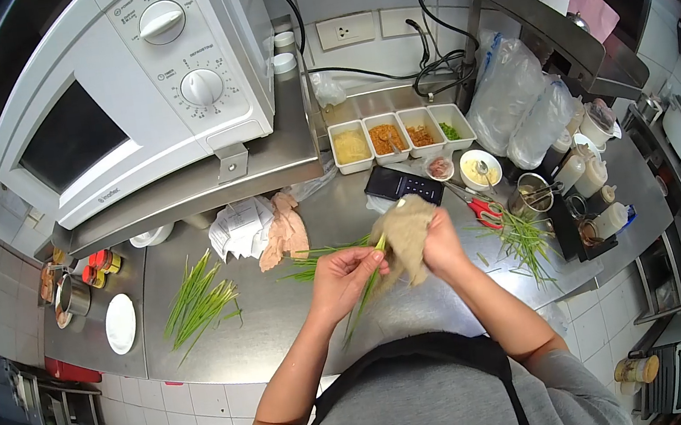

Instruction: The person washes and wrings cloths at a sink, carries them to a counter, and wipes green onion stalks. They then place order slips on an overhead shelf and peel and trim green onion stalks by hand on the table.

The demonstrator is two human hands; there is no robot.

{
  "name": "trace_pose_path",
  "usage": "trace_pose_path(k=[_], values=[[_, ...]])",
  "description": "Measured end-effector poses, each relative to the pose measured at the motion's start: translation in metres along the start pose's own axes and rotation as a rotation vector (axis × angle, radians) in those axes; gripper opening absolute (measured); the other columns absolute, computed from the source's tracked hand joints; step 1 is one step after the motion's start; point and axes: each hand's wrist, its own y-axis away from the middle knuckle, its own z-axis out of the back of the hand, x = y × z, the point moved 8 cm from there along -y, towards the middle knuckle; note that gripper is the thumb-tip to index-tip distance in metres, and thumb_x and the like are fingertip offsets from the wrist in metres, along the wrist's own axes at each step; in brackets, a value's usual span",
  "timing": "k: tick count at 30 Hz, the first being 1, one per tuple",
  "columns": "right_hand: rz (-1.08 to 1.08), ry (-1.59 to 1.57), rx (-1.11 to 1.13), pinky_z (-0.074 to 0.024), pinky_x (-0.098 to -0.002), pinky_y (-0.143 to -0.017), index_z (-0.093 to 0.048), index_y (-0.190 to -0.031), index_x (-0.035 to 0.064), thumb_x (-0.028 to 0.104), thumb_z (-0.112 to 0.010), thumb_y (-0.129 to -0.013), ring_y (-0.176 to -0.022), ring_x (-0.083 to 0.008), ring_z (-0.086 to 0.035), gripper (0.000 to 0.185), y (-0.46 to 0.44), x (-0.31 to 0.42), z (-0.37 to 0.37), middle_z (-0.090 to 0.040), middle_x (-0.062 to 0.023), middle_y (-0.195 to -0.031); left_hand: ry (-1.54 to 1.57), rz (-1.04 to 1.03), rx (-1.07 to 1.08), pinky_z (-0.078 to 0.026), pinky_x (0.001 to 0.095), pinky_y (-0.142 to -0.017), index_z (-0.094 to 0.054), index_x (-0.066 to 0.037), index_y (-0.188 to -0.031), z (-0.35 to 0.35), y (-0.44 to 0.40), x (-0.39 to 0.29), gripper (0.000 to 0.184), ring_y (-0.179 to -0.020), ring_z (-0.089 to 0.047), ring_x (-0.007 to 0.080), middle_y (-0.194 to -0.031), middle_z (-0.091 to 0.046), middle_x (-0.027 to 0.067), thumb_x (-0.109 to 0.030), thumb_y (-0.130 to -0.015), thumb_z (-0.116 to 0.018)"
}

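Note:
My left hand (341, 283) pinches a few thin spring onions (360, 313), their green leaves trailing down toward my body. A beige cloth (406, 234) is gripped in my right hand (445, 243) and hangs beside the pale ends of the stalks. Whether the cloth wraps round the stalks is hard to make out. Behind my left hand, more spring onions lie partly hidden on the steel counter (271, 307). A separate pile of spring onions (201, 299) rests to the left, and loose green trimmings (527, 241) are scattered on the right.
Red-handled scissors (487, 213) and a dark phone-like device (401, 185) lie behind my right hand. White containers of toppings (351, 144) line the back. A white microwave (134, 85) stands on a raised shelf at left. Sauce bottles (592, 177) crowd the right side.

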Motion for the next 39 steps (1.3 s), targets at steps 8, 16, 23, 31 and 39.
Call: trace_pose_path(k=[8, 16, 23, 31, 39], values=[[-0.123, -0.042, 0.182, -0.0486, -0.0256, -0.067, -0.060, -0.103, 0.0025, 0.004, -0.058, -0.083, -0.076, -0.0100, -0.058, 0.020, 0.003, -0.032, -0.017, -0.062, -0.0034, -0.093, -0.156, -0.254, -0.219, -0.043, 0.0241, -0.082, -0.066, -0.002, -0.097, 0.021, -0.012, -0.004, 0.015, -0.091, -0.055, 0.0106, -0.102, -0.058, 0.0047, -0.010, -0.086, -0.061], [-0.261, 0.180, 0.374, -0.0465, -0.0252, -0.063, -0.062, -0.094, 0.0028, 0.005, -0.061, -0.078, -0.072, -0.0092, -0.057, 0.016, 0.006, -0.018, -0.030, -0.063, -0.0023, -0.084, 0.263, 0.075, -0.229, -0.043, 0.0267, -0.083, -0.066, -0.004, -0.098, 0.022, -0.023, 0.018, 0.017, -0.094, -0.058, 0.0152, -0.097, -0.065, 0.0046, -0.016, -0.087, -0.060], [-0.306, 0.960, 1.131, -0.0468, -0.0312, -0.074, -0.062, -0.098, 0.0024, 0.006, -0.059, -0.072, -0.083, -0.0215, -0.061, 0.027, 0.107, -0.111, 0.019, -0.064, -0.0150, -0.090, 0.390, 0.034, -0.279, -0.053, 0.0334, -0.075, -0.062, -0.003, -0.101, 0.063, -0.032, -0.014, 0.020, -0.088, -0.063, 0.0200, -0.100, -0.065, 0.0095, -0.019, -0.089, -0.056], [0.364, 1.208, 0.242, -0.0471, -0.0341, -0.067, -0.063, -0.099, 0.0029, 0.014, -0.064, -0.076, -0.081, -0.0290, -0.061, 0.026, 0.043, 0.061, 0.009, -0.060, -0.0128, -0.096, 0.184, 0.093, -0.113, -0.054, 0.0318, -0.075, -0.060, -0.001, -0.108, 0.024, -0.027, -0.025, 0.026, -0.090, -0.064, 0.0198, -0.101, -0.065, 0.0118, -0.019, -0.090, -0.055], [0.242, 0.426, 0.113, -0.0413, -0.0218, -0.055, -0.066, -0.085, -0.0018, 0.010, -0.069, -0.077, -0.063, -0.0063, -0.053, 0.015, -0.007, 0.041, -0.023, -0.055, -0.0027, -0.076, -0.143, -0.045, -0.012, -0.047, 0.0211, -0.067, -0.064, 0.002, -0.099, 0.002, -0.015, -0.032, 0.023, -0.081, -0.063, 0.0099, -0.085, -0.068, 0.0066, -0.017, -0.090, -0.056]])
